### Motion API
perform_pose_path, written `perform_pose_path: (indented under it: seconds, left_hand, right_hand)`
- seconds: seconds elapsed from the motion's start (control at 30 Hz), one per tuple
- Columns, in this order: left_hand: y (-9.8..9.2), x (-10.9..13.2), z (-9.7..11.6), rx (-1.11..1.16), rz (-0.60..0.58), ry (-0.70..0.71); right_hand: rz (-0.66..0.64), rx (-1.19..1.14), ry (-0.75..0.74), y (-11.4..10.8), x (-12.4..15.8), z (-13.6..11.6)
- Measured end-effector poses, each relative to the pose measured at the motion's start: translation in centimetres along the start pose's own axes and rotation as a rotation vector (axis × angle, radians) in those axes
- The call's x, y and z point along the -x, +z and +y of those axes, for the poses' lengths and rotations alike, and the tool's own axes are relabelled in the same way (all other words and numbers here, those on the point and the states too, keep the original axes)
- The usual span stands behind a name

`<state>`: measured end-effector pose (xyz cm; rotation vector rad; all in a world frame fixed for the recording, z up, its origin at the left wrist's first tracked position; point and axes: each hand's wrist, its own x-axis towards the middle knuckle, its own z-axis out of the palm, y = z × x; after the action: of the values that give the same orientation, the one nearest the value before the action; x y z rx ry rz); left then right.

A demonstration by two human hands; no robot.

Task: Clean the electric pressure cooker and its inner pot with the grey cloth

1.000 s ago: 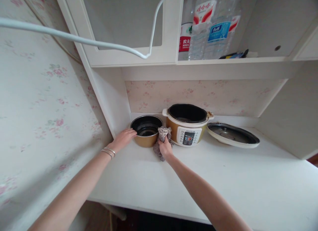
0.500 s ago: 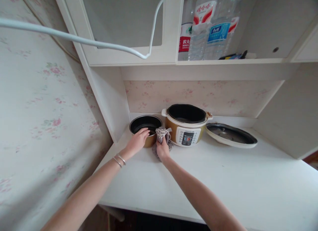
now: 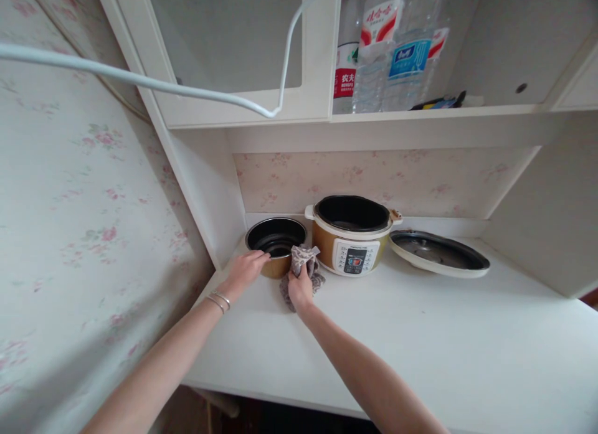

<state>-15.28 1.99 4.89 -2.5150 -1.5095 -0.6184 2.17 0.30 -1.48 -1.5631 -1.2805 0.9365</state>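
A round inner pot (image 3: 275, 269), black inside and gold outside, stands on the white tabletop at the left. My left hand (image 3: 246, 269), with bracelets on the wrist, grips the pot's near left rim, fingertips at its edge. In my right hand (image 3: 300, 287) is a bunched grey-brown patterned cloth (image 3: 304, 259), held against the pot's right side; part of it hangs down to the table. Just right of the cloth sits a gold and white electric pressure cooker (image 3: 322, 244), uncovered, its control panel facing me. Its lid (image 3: 460, 272) lies upside down farther right.
Above the table hangs a white cabinet (image 3: 252, 110) with several plastic bottles (image 3: 378, 60) on its shelf. A white cable or rod (image 3: 187, 85) crosses the upper left, close to the camera. The table (image 3: 448, 353) meets a flowered wall (image 3: 107, 185) at the left.
My left hand has drawn back from over the pot's opening to its near left rim. The right hand and cloth have shifted slightly left and down.
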Motion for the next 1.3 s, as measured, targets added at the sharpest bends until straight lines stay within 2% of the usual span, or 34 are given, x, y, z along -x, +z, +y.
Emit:
perform_pose_path:
  seconds: [0.1,0.17,0.2,0.23,0.3,0.4,0.47,0.53,0.57,0.63,0.77,0.87,0.97,1.03,1.1,1.23,1.3]
  left_hand:
    - [1.0,-0.2,4.1,-0.045,0.025,-0.038]
    - [1.2,-0.4,5.5,-0.007,0.024,0.006]
    - [1.2,-0.7,5.5,0.015,0.024,0.043]
    - [1.1,-0.9,5.1,0.032,0.029,0.08]
    - [0.7,-1.4,2.9,0.037,0.054,0.119]
    - [-0.1,-2.0,-2.2,0.01,0.06,0.088]
    - [-0.8,-2.0,-5.1,0.013,0.005,0.07]
    - [-1.2,-1.7,-6.3,0.021,-0.052,0.051]
    - [-1.2,-1.5,-6.2,0.019,-0.063,0.037]
    - [-1.1,-0.9,-4.6,-0.011,-0.036,-0.008]
    - [0.1,-0.1,1.5,-0.091,0.084,-0.125]
    - [0.8,0.2,5.4,-0.031,0.106,-0.129]
    - [0.5,0.2,6.4,0.049,0.102,-0.061]
    - [-0.2,0.1,4.8,0.066,0.083,0.007]
    - [-1.0,0.2,1.7,0.046,0.07,0.034]
    - [-2.2,0.7,-5.2,-0.022,0.006,-0.029]
    - [-2.4,1.2,-6.7,-0.016,-0.036,-0.06]
  right_hand:
    - [0.0,-0.055,-0.032,0.8,1.0,-0.1]
    - [0.012,-0.059,-0.024,0.6,0.9,-0.1]
    - [0.02,-0.055,-0.019,0.3,0.7,-0.2]
    - [0.03,-0.047,-0.018,-0.1,0.3,-0.3]
    - [0.05,-0.025,-0.03,-1.1,-0.6,-0.4]
    - [0.066,0.019,-0.026,-2.5,-1.9,-0.6]
    - [0.062,0.031,-0.014,-3.1,-2.6,-0.6]
    - [0.048,0.033,-0.005,-3.1,-3.0,-0.5]
    - [0.037,0.033,0.006,-2.9,-3.1,-0.4]
    - [0.024,0.027,0.026,-2.2,-2.8,-0.2]
    - [0.023,-0.016,-0.011,0.0,-1.1,0.0]
    - [-0.001,-0.066,-0.078,0.9,0.0,0.1]
    - [-0.001,-0.109,-0.113,0.5,0.0,0.3]
    - [0.02,-0.113,-0.125,-0.4,-0.6,0.3]
    - [0.031,-0.098,-0.121,-1.4,-1.4,0.3]
    - [0.019,-0.046,-0.055,-2.6,-2.7,0.1]
    - [0.015,-0.027,-0.05,-2.5,-2.8,0.1]
